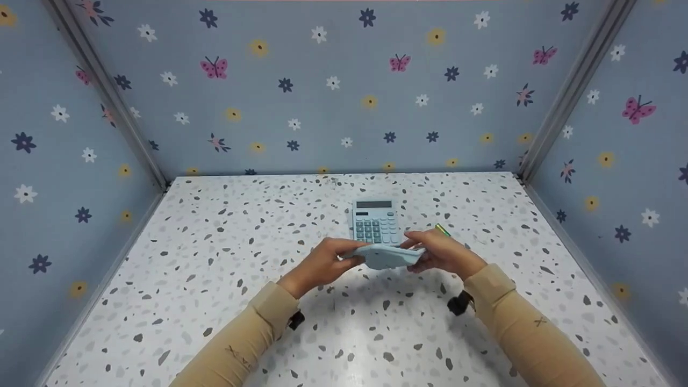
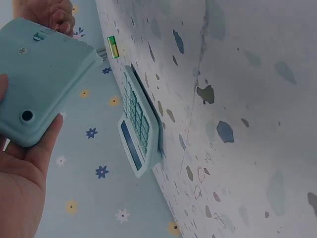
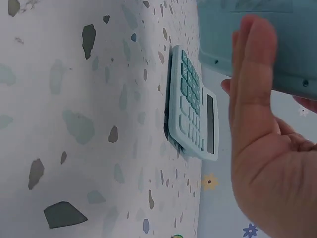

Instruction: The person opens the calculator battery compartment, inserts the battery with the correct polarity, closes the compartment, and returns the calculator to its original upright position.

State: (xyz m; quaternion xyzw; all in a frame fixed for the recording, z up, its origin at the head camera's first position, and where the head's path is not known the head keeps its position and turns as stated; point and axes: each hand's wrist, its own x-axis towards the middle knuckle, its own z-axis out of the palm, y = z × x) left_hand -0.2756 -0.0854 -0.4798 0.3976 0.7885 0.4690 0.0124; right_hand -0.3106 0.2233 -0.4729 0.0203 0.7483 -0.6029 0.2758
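Note:
A light blue plastic calculator (image 1: 389, 258) is held level above the table, its back showing a small latch and a dark round spot in the left wrist view. The left hand (image 1: 325, 260) grips its left end, thumb and fingers on opposite sides. At the other end the right hand (image 1: 441, 251) holds it, with fingers along the back (image 3: 292, 54) in the right wrist view. Just beyond, another light blue calculator (image 1: 374, 223) lies on the table, keys and display up. A green and yellow battery (image 2: 113, 47) lies right of it, partly behind the right hand in the head view.
The white speckled table (image 1: 215, 242) reaches back to a blue wall (image 1: 322, 107) with flower and butterfly prints. Similar panels stand at the left and right, joined by grey corner posts (image 1: 570, 86). A dark wrist device (image 1: 458, 303) hangs under the right sleeve.

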